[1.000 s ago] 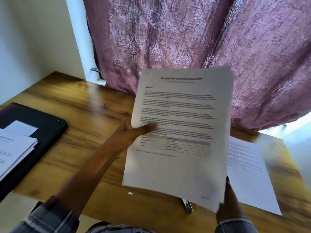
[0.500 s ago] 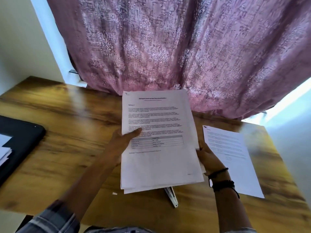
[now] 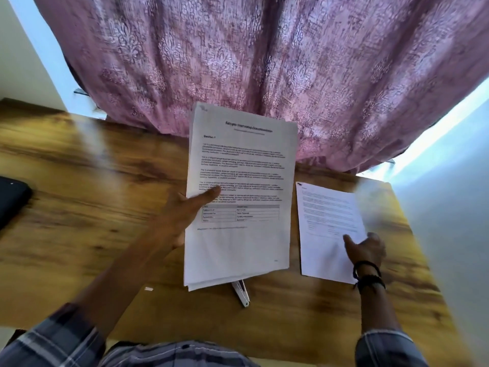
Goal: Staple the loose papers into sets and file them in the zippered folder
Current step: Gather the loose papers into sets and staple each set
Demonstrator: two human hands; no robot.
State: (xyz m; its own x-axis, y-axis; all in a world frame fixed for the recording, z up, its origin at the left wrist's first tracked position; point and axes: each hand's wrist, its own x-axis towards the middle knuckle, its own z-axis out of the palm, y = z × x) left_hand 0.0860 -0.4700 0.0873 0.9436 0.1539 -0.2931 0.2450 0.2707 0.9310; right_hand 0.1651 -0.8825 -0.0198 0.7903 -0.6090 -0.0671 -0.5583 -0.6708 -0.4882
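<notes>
White paper fills the middle of the view: a stack of printed white sheets [image 3: 239, 242] held up at a tilt over the wood-grain tabletop [image 3: 92, 207]. The left hand [image 3: 185, 215] pinches its left edge, thumb laid across the text, fingers hidden behind the pages. The stack covers most of a white and silver stapler [image 3: 242, 294]; only its near end pokes out below. The right hand [image 3: 367, 247], with black bands on the wrist, is smeared by motion. Its thumb lies on a single white printed sheet [image 3: 325, 229] flat on the tabletop at right, but whether the fingers pinch that sheet's edge cannot be told. Body text on both papers is too blurred to read. A black folder [image 3: 12, 200] is cut off by the left border, one rounded corner showing. A small white scrap [image 3: 148, 288] lies toward the front edge. Behind the tabletop hangs a pink patterned curtain [image 3: 264, 62], with pale wall on either side.
</notes>
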